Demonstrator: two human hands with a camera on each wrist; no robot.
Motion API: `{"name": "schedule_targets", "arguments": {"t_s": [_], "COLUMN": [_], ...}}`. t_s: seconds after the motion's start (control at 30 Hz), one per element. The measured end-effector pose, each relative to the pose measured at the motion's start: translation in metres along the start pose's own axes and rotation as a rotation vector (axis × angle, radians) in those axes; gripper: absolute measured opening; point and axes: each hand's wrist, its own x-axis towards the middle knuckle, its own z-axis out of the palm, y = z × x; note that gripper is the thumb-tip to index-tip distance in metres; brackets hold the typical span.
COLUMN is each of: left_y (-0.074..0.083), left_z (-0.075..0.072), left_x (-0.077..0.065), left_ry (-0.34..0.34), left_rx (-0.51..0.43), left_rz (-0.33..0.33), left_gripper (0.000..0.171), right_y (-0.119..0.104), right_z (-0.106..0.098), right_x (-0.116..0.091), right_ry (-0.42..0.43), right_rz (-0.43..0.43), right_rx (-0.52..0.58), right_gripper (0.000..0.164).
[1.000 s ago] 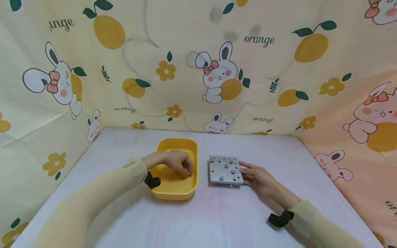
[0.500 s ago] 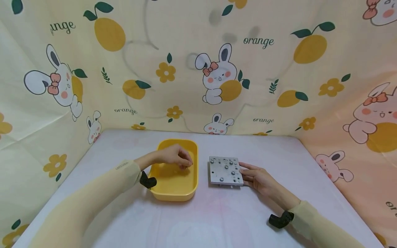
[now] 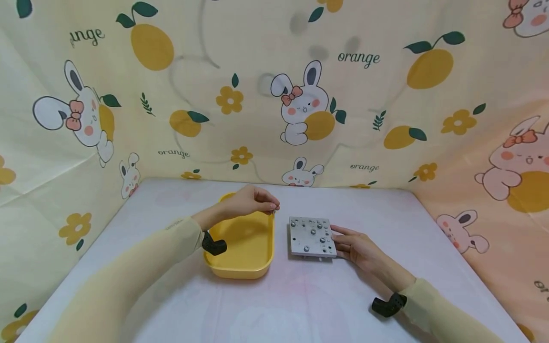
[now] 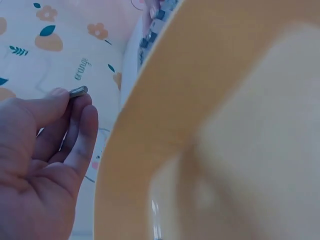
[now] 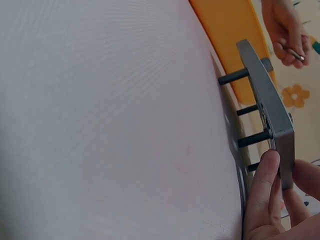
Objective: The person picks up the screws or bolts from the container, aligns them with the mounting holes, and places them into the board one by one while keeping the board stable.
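My left hand (image 3: 248, 200) is over the far right rim of the yellow bin (image 3: 242, 272). Between thumb and fingertips it pinches a small silver screw (image 4: 78, 92), whose other end the fingers cover. My right hand (image 3: 358, 245) holds the right edge of a square metal plate (image 3: 305, 238), thumb on one face and fingers on the other. Several socket-head screws (image 3: 313, 232) sit in the plate among bare holes. Their dark threaded shanks (image 5: 254, 138) stick out beneath, seen in the right wrist view. The plate is raised slightly off the table on that side.
The white-covered table (image 3: 274, 309) extends in front of the bin and plate. A printed cloth (image 3: 249, 100) with rabbits and oranges encloses the back and sides. Something shiny (image 4: 156, 220) lies in the bin at the lower edge of the left wrist view.
My left hand has risen out of the bin and moved away and to the right, carrying the screw to the bin's far right rim. My right hand and the plate have stayed still.
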Motion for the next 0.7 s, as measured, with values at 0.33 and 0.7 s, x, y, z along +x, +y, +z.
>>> {"name": "schedule_targets", "arguments": {"t_s": [0.33, 0.7], "left_y": [0.003, -0.003], "left_z": [0.017, 0.036], "left_x": [0.020, 0.035], "left_ry": [-0.048, -0.049], "left_rx": [0.043, 0.074], "left_rz": [0.017, 0.019], "left_gripper": [0.017, 0.018], "right_y": [0.000, 0.002], "right_z": [-0.002, -0.004], "right_x": [0.002, 0.001], "right_ry": [-0.002, -0.020], "right_rz": [0.007, -0.008], "right_rx": [0.009, -0.004], "right_gripper": [0.063, 0.060]}}
